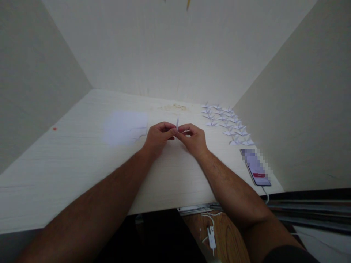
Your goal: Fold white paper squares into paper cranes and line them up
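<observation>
Between my two hands, over the middle of the table, stands a small piece of folded white paper [177,123], its narrow edge toward me. My left hand [163,136] pinches it from the left with thumb and forefinger. From the right, my right hand [193,137] pinches the same piece. The fingers hide its lower part, so its full shape cannot be made out. To the right of my hands, several folded white paper cranes [226,122] stand in rows. Left of my hands lie white paper sheets [126,124], partly washed out by glare.
A phone [256,168] with a cable lies near the table's right front edge. Walls enclose the white table [170,182] at the back and both sides. A stain [179,107] marks the back. Below the front edge, a white power strip [211,237] and cords show.
</observation>
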Available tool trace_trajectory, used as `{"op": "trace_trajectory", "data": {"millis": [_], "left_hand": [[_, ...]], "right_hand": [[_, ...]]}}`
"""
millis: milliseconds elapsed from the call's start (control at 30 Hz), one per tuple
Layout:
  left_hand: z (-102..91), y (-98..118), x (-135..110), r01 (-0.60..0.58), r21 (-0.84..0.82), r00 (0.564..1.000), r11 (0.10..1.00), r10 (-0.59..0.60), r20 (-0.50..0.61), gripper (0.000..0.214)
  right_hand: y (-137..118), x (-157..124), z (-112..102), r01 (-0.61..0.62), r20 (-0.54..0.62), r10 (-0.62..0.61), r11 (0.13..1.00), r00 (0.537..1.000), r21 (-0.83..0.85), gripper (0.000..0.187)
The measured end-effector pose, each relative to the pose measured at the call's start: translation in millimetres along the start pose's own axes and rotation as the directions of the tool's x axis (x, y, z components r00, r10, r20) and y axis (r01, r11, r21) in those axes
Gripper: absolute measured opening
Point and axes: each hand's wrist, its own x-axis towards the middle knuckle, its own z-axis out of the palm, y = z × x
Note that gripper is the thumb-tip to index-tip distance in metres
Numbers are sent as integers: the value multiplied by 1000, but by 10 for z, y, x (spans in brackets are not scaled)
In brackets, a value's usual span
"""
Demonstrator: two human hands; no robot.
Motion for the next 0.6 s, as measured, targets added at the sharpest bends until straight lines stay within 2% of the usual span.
{"op": "trace_trajectory", "data": {"millis": [300, 600], "left_hand": [[-6, 3, 11, -62, 93, 998, 994, 63, -5, 25], [18, 64, -18, -161, 220, 986, 962, 167, -9, 14]], "right_hand": [[52, 26, 20, -157, 49, 151, 975, 987, 155, 25], [20, 28, 40, -190, 5, 192, 965, 981, 182, 23]]}}
